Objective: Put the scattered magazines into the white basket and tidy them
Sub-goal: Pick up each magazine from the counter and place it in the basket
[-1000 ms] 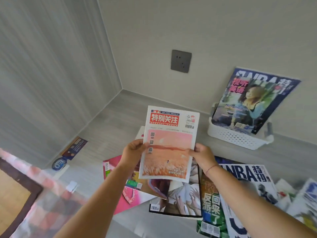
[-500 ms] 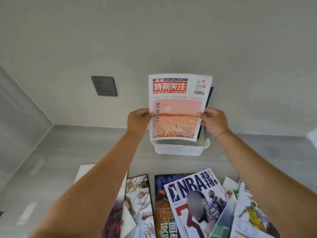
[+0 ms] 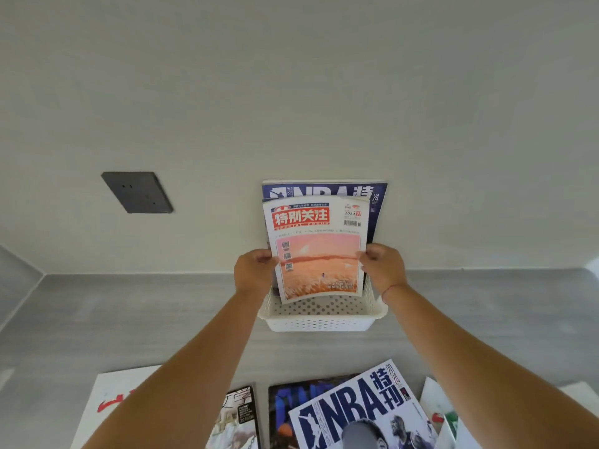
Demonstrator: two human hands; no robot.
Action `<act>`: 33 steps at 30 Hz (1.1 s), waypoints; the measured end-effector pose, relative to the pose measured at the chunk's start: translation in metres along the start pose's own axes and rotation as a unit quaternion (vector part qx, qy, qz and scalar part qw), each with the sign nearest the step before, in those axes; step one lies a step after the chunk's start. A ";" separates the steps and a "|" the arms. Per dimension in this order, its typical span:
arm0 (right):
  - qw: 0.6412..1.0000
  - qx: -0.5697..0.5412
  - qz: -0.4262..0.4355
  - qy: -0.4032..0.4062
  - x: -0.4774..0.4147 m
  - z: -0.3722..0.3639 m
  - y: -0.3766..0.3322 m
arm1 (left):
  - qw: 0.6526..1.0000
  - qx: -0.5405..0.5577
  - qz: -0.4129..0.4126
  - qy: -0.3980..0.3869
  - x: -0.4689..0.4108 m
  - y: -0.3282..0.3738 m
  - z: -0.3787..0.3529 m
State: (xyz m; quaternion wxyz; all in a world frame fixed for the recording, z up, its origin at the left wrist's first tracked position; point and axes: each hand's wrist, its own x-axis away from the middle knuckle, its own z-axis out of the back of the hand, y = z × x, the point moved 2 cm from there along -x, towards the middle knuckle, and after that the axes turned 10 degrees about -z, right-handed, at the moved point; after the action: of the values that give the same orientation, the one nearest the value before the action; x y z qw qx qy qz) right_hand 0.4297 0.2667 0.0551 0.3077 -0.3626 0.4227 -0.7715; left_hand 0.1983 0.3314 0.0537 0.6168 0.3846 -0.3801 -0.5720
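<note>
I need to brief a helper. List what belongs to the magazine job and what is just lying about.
Belongs: orange magazine, held by left hand and right hand at the white basket; blue NBA magazine standing in the basket; white NBA magazine, dark magazine and black-and-white magazine lying in front.
Just there: wall socket; grey surface.

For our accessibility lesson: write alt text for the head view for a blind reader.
The left hand and right hand hold a pink magazine upright over a white basket, in front of a blue magazine standing in it. More magazines lie nearby.
</note>
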 end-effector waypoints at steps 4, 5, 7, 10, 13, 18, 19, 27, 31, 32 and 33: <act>0.998 0.037 0.003 0.046 -0.005 -0.005 0.007 | 1.000 -0.016 0.004 0.022 -0.005 -0.005 -0.005; 0.997 0.043 0.003 0.066 -0.005 -0.005 0.008 | 0.999 -0.018 -0.001 0.028 -0.005 -0.005 -0.006; 0.994 0.054 -0.001 0.090 -0.006 -0.005 0.009 | 0.999 -0.020 -0.017 0.040 -0.005 -0.005 -0.007; 0.993 0.078 0.000 0.085 -0.005 -0.010 0.008 | 0.997 -0.039 -0.038 0.045 -0.004 -0.005 -0.008; 0.994 0.080 0.012 0.078 -0.002 -0.017 0.005 | 0.996 -0.052 -0.054 0.046 -0.005 -0.006 -0.007; 0.994 0.085 0.019 0.061 -0.001 -0.020 0.004 | 0.996 -0.069 -0.045 0.025 -0.011 -0.009 -0.002; 0.994 0.086 0.018 0.060 -0.001 -0.020 0.005 | 0.996 -0.071 -0.047 0.017 -0.011 -0.009 -0.001; 0.990 0.120 0.030 0.063 0.009 -0.017 0.004 | 0.998 -0.040 -0.039 -0.004 -0.005 -0.007 0.009; 0.995 0.078 0.017 0.063 0.032 -0.017 0.001 | 0.999 -0.052 -0.016 0.007 0.015 -0.014 0.033; 0.996 0.052 0.008 0.065 0.042 -0.018 0.002 | 0.998 -0.052 -0.019 0.013 0.024 -0.019 0.043; 0.998 0.027 0.004 0.061 0.053 -0.021 0.005 | 0.998 -0.046 -0.024 0.022 0.034 -0.025 0.054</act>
State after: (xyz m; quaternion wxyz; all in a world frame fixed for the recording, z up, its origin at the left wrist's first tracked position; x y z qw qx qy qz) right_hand 0.3842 0.2321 0.0584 0.2943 -0.3050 0.4206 -0.8022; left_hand 0.1407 0.2938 0.0549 0.6281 0.3774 -0.3303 -0.5949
